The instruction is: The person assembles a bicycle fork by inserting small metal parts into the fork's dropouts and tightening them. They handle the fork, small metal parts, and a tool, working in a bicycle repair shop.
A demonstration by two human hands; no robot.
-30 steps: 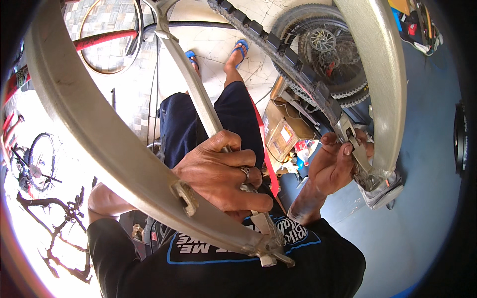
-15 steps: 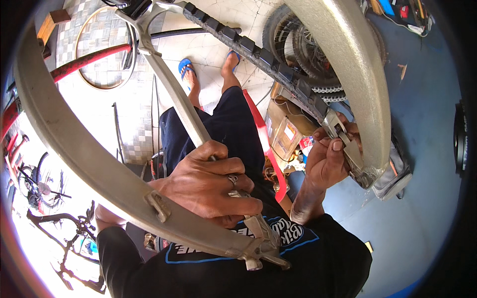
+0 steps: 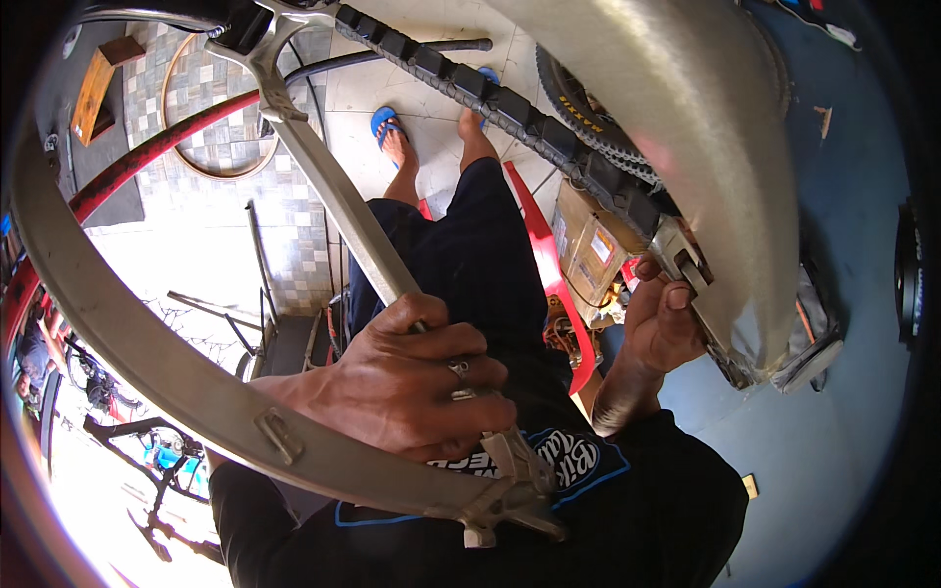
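A bare-metal bicycle rear swingarm (image 3: 103,289) is held up before me, its two wide curved stays arching toward both sides. My left hand (image 3: 421,382), wearing a ring, wraps round the thin straight stay near the dropout at the lower middle. At the right, my right hand (image 3: 667,323) grips the other end, thumb and fingertips pressed against the dropout; some fingers are hidden behind the metal. A black ribbed chainstay protector (image 3: 500,108) covers the stay running up and left from that hand.
A red tube (image 3: 147,152) crosses behind the swingarm at the left. A cardboard box (image 3: 593,240), a red curved fender-like piece (image 3: 549,265) and tyres (image 3: 578,108) lie to the right. Another bicycle frame (image 3: 162,470) is at lower left, near a wooden block (image 3: 96,88).
The swingarm's right stay and my right hand have shifted slightly right in the picture. The view has moved a little; both hands keep their hold.
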